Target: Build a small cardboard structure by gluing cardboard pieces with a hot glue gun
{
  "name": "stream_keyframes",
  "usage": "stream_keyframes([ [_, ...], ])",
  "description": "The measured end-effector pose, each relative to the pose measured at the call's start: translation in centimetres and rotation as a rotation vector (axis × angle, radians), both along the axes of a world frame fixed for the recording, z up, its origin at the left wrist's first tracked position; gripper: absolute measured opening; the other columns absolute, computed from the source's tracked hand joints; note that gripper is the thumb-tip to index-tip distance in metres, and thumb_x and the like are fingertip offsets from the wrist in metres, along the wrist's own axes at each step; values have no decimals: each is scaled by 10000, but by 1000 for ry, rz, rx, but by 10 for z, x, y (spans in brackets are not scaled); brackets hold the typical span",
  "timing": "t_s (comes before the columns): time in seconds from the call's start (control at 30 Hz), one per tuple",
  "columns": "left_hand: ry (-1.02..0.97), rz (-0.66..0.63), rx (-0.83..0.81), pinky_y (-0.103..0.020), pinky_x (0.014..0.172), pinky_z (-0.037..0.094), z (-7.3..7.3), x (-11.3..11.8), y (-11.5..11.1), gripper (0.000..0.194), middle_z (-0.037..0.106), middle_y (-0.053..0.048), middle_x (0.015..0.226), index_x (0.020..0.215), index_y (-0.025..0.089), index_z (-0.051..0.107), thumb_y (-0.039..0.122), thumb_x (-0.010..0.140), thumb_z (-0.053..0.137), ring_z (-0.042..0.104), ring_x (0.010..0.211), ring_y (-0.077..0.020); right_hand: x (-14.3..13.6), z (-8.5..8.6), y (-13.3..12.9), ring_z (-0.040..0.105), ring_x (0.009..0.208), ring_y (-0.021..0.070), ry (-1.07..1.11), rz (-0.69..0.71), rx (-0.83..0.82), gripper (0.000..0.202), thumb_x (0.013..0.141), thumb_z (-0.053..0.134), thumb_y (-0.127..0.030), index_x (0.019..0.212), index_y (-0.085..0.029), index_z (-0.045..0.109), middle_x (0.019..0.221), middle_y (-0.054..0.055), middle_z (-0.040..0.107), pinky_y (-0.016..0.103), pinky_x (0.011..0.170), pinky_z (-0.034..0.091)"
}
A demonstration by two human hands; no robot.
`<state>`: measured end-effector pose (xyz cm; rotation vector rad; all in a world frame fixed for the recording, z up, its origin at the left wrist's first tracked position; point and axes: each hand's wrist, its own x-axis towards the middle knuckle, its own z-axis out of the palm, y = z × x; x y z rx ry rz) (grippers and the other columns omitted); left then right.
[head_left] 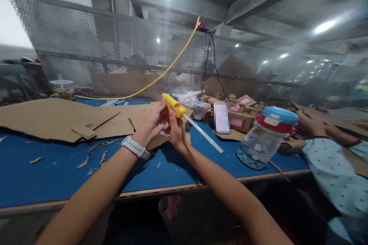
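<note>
A yellow glue gun [171, 103] is held above the blue table, tilted. A long translucent glue stick [204, 134] sticks out of its near end, slanting down to the right. My left hand [155, 120], with a white watch band on the wrist, has its fingers wrapped round the gun from the left. My right hand [177, 132] grips the gun's lower part from the right, its thumb up beside the yellow ring. The fingers partly hide the gun's orange-red part. Brown cardboard pieces [159, 141] lie just behind and below the hands.
A large cardboard sheet [51, 116] covers the left of the blue table [112, 176]. At right stand a water bottle [263, 138] and cardboard pieces [244, 116]; beyond are another person's hands [316, 124]. A yellow cable [169, 68] hangs before the mesh screen [106, 46].
</note>
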<state>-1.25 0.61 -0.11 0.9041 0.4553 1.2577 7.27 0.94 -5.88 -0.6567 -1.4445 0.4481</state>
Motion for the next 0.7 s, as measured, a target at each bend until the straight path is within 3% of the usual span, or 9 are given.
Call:
stream_keyframes([
  [0.1,80,-56,23,-241,273,359,0,-3,1,429,669,-15,574,995,114,730,533,969,639,455,267,-113,2,7,0,434,358,124,81,136,-110,690,903,335,-870,585,-266,440,391,-54,405,269,380,408],
  [0.23,125,-52,47,-260,243,360,-1,-9,2,499,720,-46,644,1142,114,719,567,965,605,475,255,-136,-1,12,-6,480,390,129,155,273,-225,665,854,396,-890,641,-265,469,417,-59,422,261,398,419],
  [0.37,129,11,30,-254,204,284,-4,-9,3,569,670,-19,578,1124,132,726,647,949,555,415,217,-128,-6,14,-9,523,405,141,184,360,-318,668,781,446,-930,684,-269,475,418,-69,430,258,399,420],
  [0.53,113,88,-2,-248,236,331,-9,-8,8,658,680,-24,629,1087,150,721,745,928,489,448,259,-119,-9,13,-12,487,364,119,179,416,-383,669,728,538,-924,766,-257,529,411,-92,466,248,403,417],
  [0.7,137,88,-21,-268,255,340,-8,-6,7,747,690,-55,634,1137,132,718,791,918,445,458,274,-137,-5,15,-11,471,348,112,180,456,-416,665,719,559,-921,758,-260,503,389,-107,434,238,381,369],
])
